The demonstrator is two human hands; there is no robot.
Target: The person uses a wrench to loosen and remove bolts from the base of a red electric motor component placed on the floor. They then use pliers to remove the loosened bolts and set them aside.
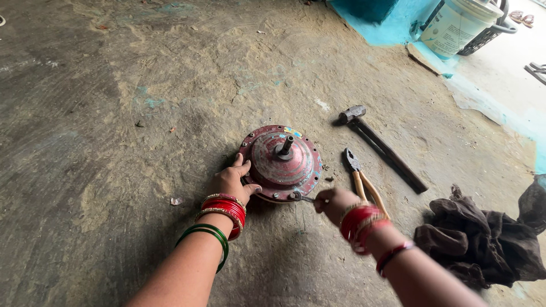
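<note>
A round reddish metal motor housing (pixel 281 162) with a short shaft sticking up from its middle lies on the dusty concrete floor. My left hand (pixel 233 179) rests against its left rim, fingers spread on the edge. My right hand (pixel 333 203) is closed around a small metal tool (pixel 301 198) whose tip touches a bolt on the housing's near rim. Both wrists carry red bangles, and the left forearm also has green ones.
Pliers with tan handles (pixel 359 176) lie just right of the housing. A dark-handled hammer (pixel 380 146) lies beyond them. A crumpled dark cloth (pixel 483 241) sits at the right. A white bucket (pixel 455 25) and black crate stand at the top right.
</note>
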